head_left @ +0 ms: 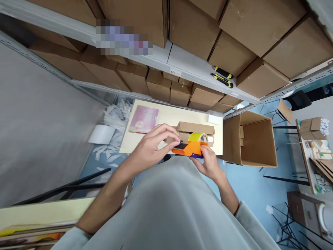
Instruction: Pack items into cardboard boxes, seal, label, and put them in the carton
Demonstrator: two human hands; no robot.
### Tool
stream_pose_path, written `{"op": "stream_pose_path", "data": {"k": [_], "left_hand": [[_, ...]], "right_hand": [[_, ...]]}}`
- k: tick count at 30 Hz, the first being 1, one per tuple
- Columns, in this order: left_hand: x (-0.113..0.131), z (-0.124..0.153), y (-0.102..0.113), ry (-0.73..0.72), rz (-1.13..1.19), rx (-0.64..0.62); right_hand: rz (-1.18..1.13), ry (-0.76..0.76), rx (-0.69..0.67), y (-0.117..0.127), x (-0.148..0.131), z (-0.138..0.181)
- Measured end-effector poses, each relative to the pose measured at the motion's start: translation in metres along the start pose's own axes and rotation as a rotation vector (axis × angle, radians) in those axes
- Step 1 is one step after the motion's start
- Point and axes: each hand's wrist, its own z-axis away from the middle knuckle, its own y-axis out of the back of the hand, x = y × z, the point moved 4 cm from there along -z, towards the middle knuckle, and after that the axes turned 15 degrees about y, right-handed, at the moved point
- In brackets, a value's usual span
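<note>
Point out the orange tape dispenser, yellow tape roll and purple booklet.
Orange tape dispenser [191, 148]: head view, orange body.
Yellow tape roll [195, 136]: head view, outer surface.
Purple booklet [144, 118]: head view, top face.

This looks like a storeroom, with labelled shelves of cardboard boxes.

The dispenser is orange, with 1 dark part at its left end and blue along its lower edge, and is held up in the right hand, while the yellow tape sits at its far side, roll opening toward the right.
</note>
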Motion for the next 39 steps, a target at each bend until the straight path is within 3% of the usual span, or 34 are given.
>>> {"op": "stream_pose_path", "data": {"k": [4, 11, 13, 17, 21, 29, 33, 39], "left_hand": [[-0.032, 0.013, -0.028, 0.189, 0.049, -0.036], [-0.096, 0.038, -0.074, 0.714, 0.208, -0.115], [-0.107, 0.04, -0.08, 0.799, 0.262, -0.105], [-0.115, 0.036, -0.089, 0.85, 0.406, -0.088], [-0.118, 0.032, -0.093, 0.872, 0.519, -0.077], [-0.157, 0.012, -0.076, 0.946, 0.642, 0.137], [-0.174, -0.007, -0.086, 0.933, 0.714, 0.202], [-0.203, -0.014, -0.104, 1.001, 0.789, 0.284]], "right_hand": [[-0.13, -0.166, -0.13, -0.012, 0.01, 0.018], [-0.367, -0.598, -0.276, -0.048, 0.027, 0.05], [-0.371, -0.673, -0.295, -0.049, 0.031, 0.048], [-0.357, -0.686, -0.373, -0.036, 0.039, 0.03], [-0.356, -0.677, -0.545, -0.012, 0.051, 0.017], [-0.462, -0.74, -0.745, 0.045, 0.094, -0.022], [-0.526, -0.711, -0.822, 0.046, 0.128, -0.06], [-0.549, -0.703, -0.954, 0.016, 0.171, -0.085]]}}
